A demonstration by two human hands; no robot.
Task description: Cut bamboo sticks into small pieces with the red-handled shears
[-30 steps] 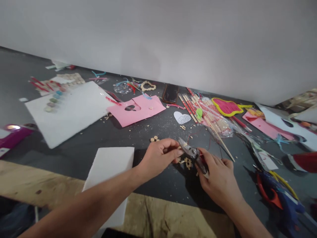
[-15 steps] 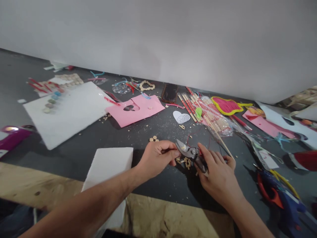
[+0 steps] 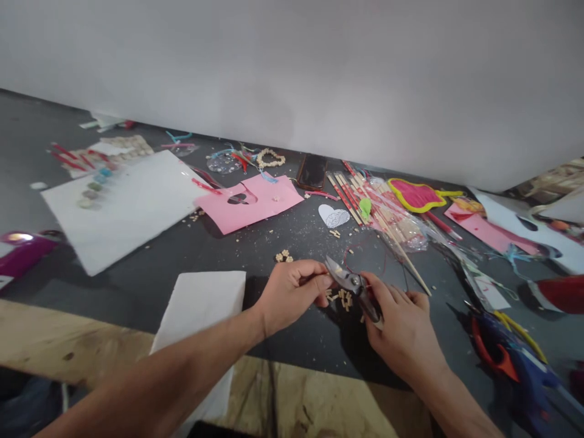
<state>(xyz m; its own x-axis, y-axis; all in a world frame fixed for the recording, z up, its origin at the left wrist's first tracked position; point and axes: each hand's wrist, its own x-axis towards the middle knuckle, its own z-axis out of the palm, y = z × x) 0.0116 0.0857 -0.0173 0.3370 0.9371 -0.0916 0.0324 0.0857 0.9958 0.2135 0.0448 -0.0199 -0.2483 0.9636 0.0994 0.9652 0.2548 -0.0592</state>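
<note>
My right hand [image 3: 401, 328] is wrapped round the handles of a pair of pruning shears [image 3: 353, 281], their curved blades pointing up and left. A small pale bit shows between the blades. Right beside the blade tips, my left hand [image 3: 292, 292] pinches thumb against forefinger on a short wooden stick piece, mostly hidden by the fingers. Below the shears lie several cut stick pieces [image 3: 345, 299]. A small ring-shaped cluster of stick slices [image 3: 283, 256] lies just beyond my left hand. Farther back is a white paper heart [image 3: 334, 216] with a drawn pattern.
Wooden chopsticks [image 3: 345, 198] with red wrappers lie behind the shears. Pink card [image 3: 260, 210], a phone [image 3: 312, 171] and a white board [image 3: 118, 225] are further back. White foam [image 3: 207, 292] lies under my left forearm; a blue glue gun [image 3: 524, 371] is at right.
My right hand has shifted slightly left, its fingers curled a little closer round the shears. My left hand keeps its pinch in nearly the same place.
</note>
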